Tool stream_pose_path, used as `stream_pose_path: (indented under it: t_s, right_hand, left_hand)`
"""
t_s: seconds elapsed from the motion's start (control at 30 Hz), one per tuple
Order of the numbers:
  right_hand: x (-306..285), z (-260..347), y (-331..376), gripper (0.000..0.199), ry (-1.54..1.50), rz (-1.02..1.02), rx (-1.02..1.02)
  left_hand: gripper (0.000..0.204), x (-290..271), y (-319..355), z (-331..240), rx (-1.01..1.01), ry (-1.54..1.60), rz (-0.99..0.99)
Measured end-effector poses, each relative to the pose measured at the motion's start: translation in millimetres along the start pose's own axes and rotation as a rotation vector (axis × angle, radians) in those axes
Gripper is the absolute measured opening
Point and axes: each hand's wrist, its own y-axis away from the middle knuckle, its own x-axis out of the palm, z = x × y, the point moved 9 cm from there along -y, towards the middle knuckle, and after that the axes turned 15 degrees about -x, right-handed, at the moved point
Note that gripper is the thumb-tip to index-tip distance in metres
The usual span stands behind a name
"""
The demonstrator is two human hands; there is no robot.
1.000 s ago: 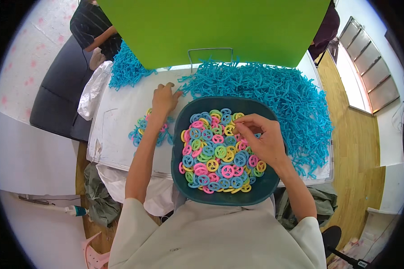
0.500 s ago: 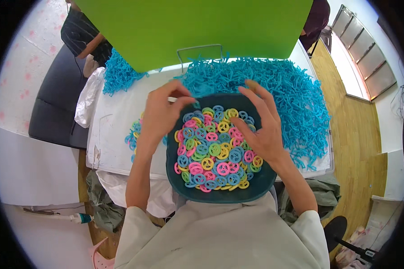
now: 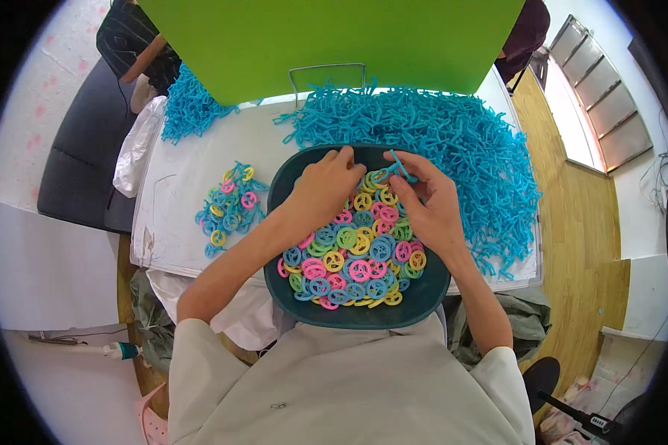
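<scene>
One blue plastic piece [image 3: 398, 168] at frame centre, pinched in right hand [image 3: 430, 208] fingertips above dark teal basin [image 3: 423, 297]. Left hand [image 3: 325, 191] alongside, fingers curled, touching same piece. Basin holds multicoloured rings [image 3: 352, 256]. Blue strand heap [image 3: 467, 148] upper right; small ring pile [image 3: 230, 208] left on white table [image 3: 185, 163].

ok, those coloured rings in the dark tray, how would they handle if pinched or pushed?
The coloured rings look thin, flat plastic: probably light and stiff. Heaped loosely in the tray, they would likely slide rather than roll, and open spokes may snag neighbours.
</scene>
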Motion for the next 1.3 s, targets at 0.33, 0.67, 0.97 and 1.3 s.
stream_pose_path:
  t_s: [0.33,0.67,0.97,1.3]
  right_hand:
    - [3,-7,2,0.020,-0.202,0.028,0.085]
    - [4,-1,3,0.018,-0.222,0.057,-0.011]
    - [4,3,2,0.016,-0.158,0.085,-0.053]
    - [13,10,-2,0.025,0.053,0.155,-0.026]
  left_hand:
    - [0.016,-27,-1,17,-0.178,0.585,0.008]
    - [0.025,-12,19,2,-0.442,1.315,0.436]
    - [0.023,-8,21,2,-0.467,1.376,0.481]
    - [0.014,-7,17,7,-0.440,1.303,0.419]
